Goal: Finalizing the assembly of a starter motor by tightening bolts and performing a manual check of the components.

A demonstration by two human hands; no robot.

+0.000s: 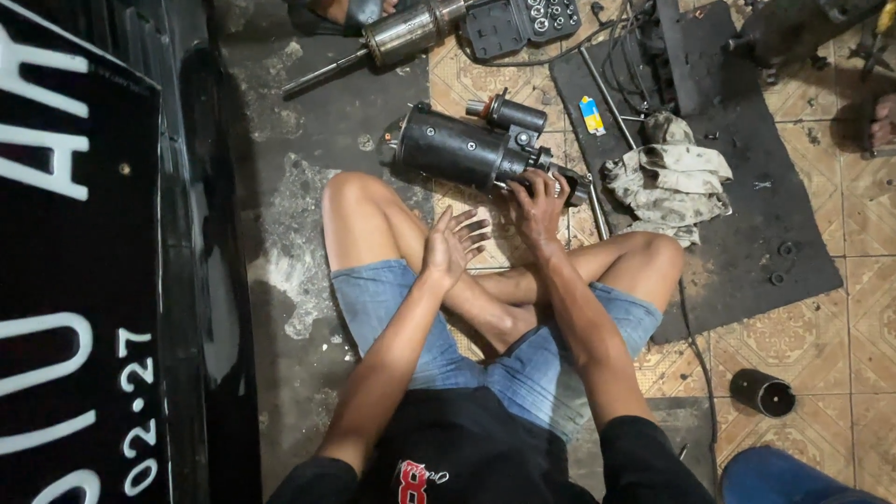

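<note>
The black motor (pixel 471 149) lies on the floor before the knees, its long axis running from upper left to lower right. The right hand (pixel 537 207) grips its near right end, fingers curled around it. The left hand (pixel 453 245) hangs spread and empty, just beside.

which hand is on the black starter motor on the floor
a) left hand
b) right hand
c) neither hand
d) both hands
b) the right hand grips the near end of the black starter motor, while the left hand hangs open above the crossed legs, fingers spread and clear of the motor.
</note>
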